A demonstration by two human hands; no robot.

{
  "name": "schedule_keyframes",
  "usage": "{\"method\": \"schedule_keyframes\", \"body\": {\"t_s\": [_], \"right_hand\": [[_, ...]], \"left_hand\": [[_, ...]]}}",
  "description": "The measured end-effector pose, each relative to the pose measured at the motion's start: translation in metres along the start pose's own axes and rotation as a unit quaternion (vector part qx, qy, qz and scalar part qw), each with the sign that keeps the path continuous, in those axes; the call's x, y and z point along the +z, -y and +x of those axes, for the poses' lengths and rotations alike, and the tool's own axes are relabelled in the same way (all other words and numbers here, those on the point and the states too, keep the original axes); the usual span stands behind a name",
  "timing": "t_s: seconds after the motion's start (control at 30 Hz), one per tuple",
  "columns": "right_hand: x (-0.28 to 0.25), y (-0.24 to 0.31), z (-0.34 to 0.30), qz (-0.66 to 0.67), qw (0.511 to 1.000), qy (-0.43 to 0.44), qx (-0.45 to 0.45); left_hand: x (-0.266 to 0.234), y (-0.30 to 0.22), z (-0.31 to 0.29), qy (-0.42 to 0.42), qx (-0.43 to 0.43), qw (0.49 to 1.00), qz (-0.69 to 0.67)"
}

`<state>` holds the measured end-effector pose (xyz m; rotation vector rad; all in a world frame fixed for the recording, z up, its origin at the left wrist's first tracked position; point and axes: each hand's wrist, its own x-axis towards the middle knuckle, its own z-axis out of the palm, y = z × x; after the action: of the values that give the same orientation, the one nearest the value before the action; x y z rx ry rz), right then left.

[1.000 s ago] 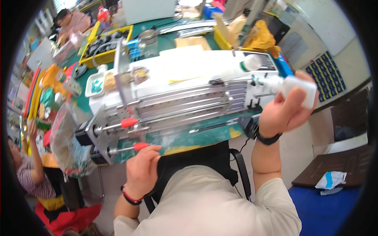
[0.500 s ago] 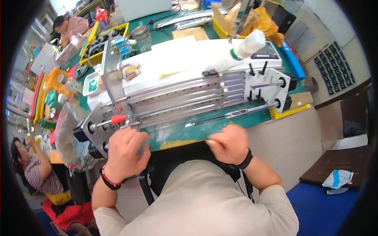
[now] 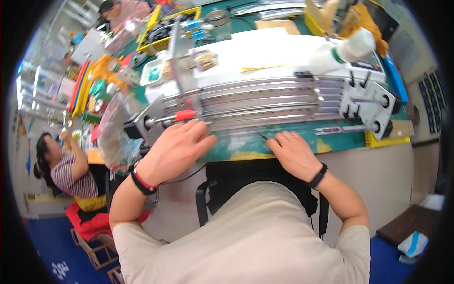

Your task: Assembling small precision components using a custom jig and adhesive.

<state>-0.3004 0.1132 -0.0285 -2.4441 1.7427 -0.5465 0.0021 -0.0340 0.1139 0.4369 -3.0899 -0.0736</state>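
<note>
On green benchtop point(image 3: 236, 140), your right hand point(image 3: 294, 150) uncurled, thin black strip point(image 3: 262, 137) within reach; grip unclear, same for left hand point(image 3: 176, 150).

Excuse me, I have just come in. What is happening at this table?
The person's left hand is at the left end of a metal rail assembly, just below a red-tipped rod. The right hand is at the front edge of the green table, left of a slim pink-and-grey tool. Whether either hand grips something is hidden.
</note>
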Motion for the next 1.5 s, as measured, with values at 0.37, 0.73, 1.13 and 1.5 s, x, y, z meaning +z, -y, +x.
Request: {"method": "schedule_keyframes", "body": {"t_s": [0.37, 0.73, 1.13, 1.5], "right_hand": [[-0.030, 0.054, 0.025, 0.777, 0.628, -0.018, 0.049], [0.003, 0.089, 0.064, 0.387, 0.891, -0.232, -0.041], [0.016, 0.107, 0.061, 0.330, 0.896, -0.278, -0.104], [-0.030, 0.059, -0.004, 0.416, 0.862, -0.288, -0.014]], "left_hand": [[0.008, 0.017, 0.000, -0.024, 0.053, 0.998, -0.006], [0.021, 0.021, -0.001, -0.036, 0.048, 0.998, 0.005], [0.029, 0.017, -0.006, -0.113, 0.038, 0.993, -0.026], [-0.032, -0.012, -0.135, -0.074, -0.380, 0.876, 0.286]]}}
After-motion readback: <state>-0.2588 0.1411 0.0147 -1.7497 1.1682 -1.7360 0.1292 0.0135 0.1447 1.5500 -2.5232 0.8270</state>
